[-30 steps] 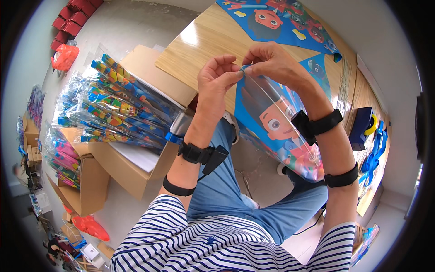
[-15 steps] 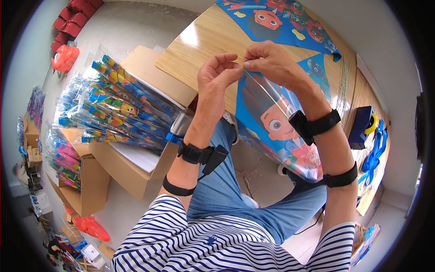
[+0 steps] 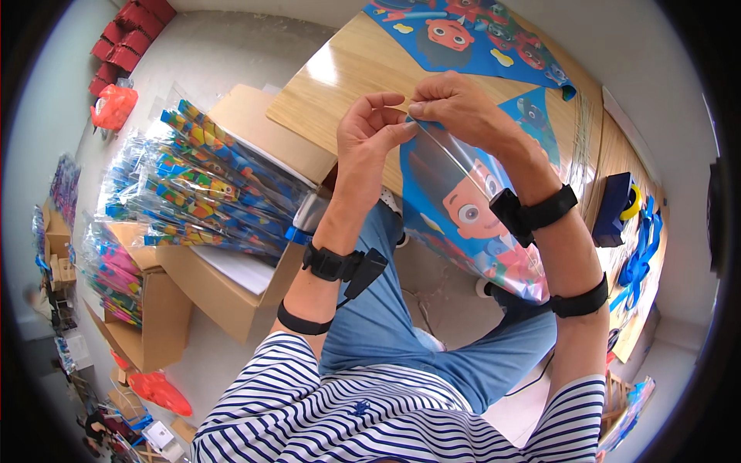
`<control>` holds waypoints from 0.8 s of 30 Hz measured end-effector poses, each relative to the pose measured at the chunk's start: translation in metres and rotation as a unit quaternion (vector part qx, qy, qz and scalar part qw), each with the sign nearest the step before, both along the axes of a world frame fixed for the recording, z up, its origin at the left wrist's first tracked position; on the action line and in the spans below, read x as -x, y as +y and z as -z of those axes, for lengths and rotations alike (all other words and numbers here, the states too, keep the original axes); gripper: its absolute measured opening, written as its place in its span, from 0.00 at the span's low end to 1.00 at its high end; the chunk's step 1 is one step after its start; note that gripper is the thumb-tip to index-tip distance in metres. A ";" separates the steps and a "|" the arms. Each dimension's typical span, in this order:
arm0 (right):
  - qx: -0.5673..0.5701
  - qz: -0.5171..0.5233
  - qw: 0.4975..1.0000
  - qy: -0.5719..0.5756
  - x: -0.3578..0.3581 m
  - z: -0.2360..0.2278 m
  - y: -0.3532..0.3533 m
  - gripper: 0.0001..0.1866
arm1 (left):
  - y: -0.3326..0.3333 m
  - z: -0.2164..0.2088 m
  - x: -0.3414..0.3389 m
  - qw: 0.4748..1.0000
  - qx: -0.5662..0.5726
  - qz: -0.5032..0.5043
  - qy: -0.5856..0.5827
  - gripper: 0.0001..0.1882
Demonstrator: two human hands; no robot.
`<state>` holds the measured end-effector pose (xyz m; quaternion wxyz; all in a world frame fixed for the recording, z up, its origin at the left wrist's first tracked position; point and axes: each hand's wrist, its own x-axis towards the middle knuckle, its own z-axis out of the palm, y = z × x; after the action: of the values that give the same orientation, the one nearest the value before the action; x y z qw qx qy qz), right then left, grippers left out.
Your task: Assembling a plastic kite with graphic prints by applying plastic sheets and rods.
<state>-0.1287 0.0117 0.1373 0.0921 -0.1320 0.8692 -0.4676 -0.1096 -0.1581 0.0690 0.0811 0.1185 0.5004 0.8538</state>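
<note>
A blue kite (image 3: 468,207) of thin shiny sheet, printed with a cartoon face, hangs off the near table edge toward my lap. Along it runs a thin pale rod (image 3: 450,153), its upper end at my fingertips. My left hand (image 3: 363,139) pinches the kite's tip between thumb and forefinger, the other fingers curled. Right beside it, my right hand (image 3: 459,108) is closed with thumb and forefinger at the same tip and rod end. The fingers hide exactly how tip and rod meet.
Another printed kite sheet (image 3: 463,38) lies on the wooden table (image 3: 332,85). Several thin rods (image 3: 584,139), a tape dispenser (image 3: 615,208) and blue ribbon (image 3: 639,251) are on the right. Cardboard boxes (image 3: 212,289) with bagged kites (image 3: 208,185) stand at left.
Both hands stay at the kite's tip. My right hand's fingertips have shifted slightly left, and the left thumb lies a little lower.
</note>
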 end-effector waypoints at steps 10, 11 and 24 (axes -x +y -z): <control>-0.238 0.133 0.871 0.408 -0.109 -0.001 -0.038 0.01 | -0.008 -0.024 -0.011 0.999 0.025 -0.028 0.008 0.13; -0.281 0.119 0.867 0.393 -0.131 0.014 -0.055 0.02 | -0.010 -0.028 -0.013 0.998 0.049 -0.034 0.010 0.13; -0.583 0.178 0.771 0.185 -0.183 0.051 -0.056 0.30 | 0.004 -0.096 -0.066 0.997 0.049 0.020 0.055 0.12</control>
<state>0.0544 -0.0442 0.0864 -0.0966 0.0204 0.9831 0.1544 -0.0435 -0.1544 0.1652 0.0758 0.1710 0.5430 0.8187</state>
